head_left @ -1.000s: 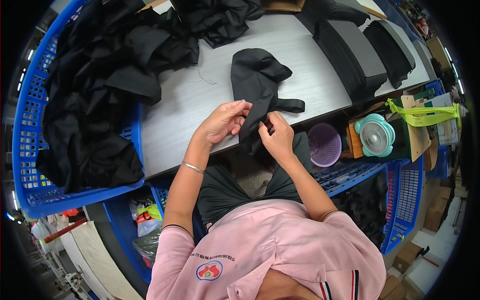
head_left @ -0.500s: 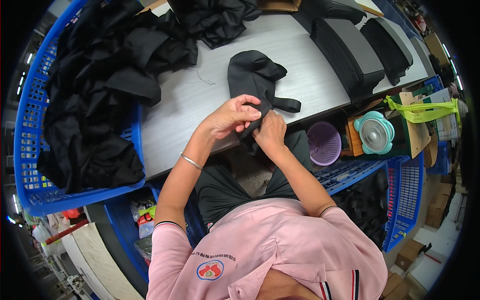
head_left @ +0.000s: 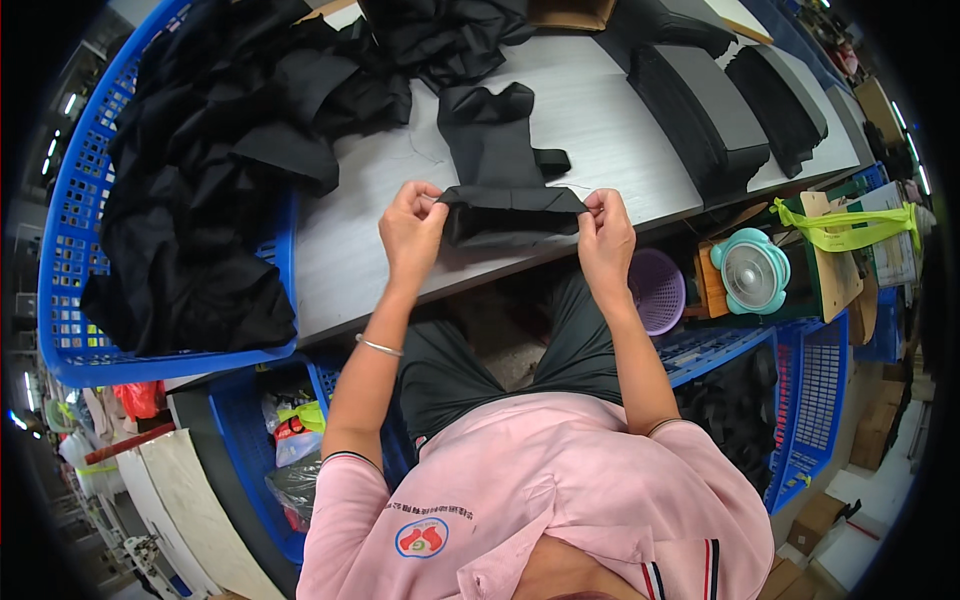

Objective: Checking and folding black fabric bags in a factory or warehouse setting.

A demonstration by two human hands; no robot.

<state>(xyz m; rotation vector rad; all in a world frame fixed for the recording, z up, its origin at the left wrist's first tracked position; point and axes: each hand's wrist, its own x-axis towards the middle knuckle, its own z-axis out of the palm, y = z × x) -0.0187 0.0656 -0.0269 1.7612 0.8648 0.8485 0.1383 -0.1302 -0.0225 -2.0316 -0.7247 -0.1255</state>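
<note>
"Where's the black cloth (head_left: pixel 488 150)?"
"On the worktop (head_left: pixel 595 125), folded end by the near edge; left hand (head_left: pixel 410 235) and right hand (head_left: pixel 608 238) each pinch one end of the fold."
"Any risk?"
"Uneven pulling could skew it; its dark inside is hard to read."

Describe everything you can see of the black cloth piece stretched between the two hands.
The black cloth piece looks smooth and pliable, with a short black strap jutting from its right side. Its far part lies on the pale grey table, rumpled at the end. The near edge is spread sideways, fairly straight, with darker cloth below it. The left hand pinches its left corner, the right hand its right.
</note>
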